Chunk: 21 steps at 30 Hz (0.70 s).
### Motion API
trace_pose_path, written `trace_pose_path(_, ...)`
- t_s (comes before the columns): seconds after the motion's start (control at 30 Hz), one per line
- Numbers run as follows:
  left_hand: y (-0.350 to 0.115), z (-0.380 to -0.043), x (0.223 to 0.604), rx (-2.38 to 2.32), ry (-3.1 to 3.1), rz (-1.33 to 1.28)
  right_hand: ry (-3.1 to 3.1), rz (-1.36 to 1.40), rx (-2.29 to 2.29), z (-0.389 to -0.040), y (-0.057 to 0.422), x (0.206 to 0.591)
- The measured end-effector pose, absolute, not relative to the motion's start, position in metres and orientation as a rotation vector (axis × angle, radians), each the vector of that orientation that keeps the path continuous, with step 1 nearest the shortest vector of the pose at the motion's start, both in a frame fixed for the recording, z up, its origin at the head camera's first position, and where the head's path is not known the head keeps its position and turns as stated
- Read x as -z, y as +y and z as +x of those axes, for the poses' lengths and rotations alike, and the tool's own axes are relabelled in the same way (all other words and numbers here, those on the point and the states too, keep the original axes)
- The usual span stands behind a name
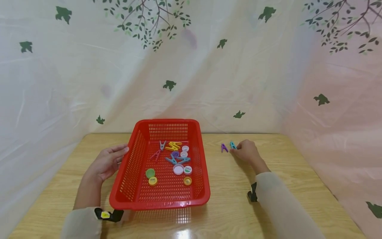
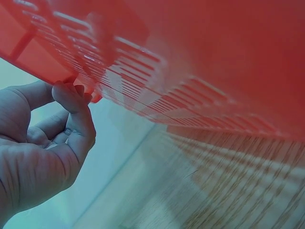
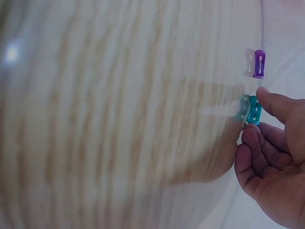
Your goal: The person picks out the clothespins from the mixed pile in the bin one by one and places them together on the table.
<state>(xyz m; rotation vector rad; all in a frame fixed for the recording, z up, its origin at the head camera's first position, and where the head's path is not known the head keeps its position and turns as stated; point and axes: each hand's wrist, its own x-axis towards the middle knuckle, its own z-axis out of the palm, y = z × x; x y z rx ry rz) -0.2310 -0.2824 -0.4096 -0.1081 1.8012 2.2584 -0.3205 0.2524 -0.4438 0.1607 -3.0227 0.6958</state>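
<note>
My left hand grips the left rim of a red plastic basket; in the left wrist view the thumb and fingers pinch its edge. Inside lie yellow clothespins, a grey clothespin, a pink clothespin, blue clothespins and several bottle caps. On the table to the right, my right hand holds a teal clothespin between thumb and fingertips. Just left of it stands a purple clothespin.
The wooden table runs back to a pale hanging cloth with printed leaves. More cloth hangs along both sides. Light through the basket's holes falls on the tabletop.
</note>
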Motion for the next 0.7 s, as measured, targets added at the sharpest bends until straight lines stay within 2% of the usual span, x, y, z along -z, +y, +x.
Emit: trace_pose_path(0.7, -0.281, -0.229, 0.410, -2.249, 1.825, -0.111, -3.116, 0.233, -0.692, -0.317, 0.261, 0.432)
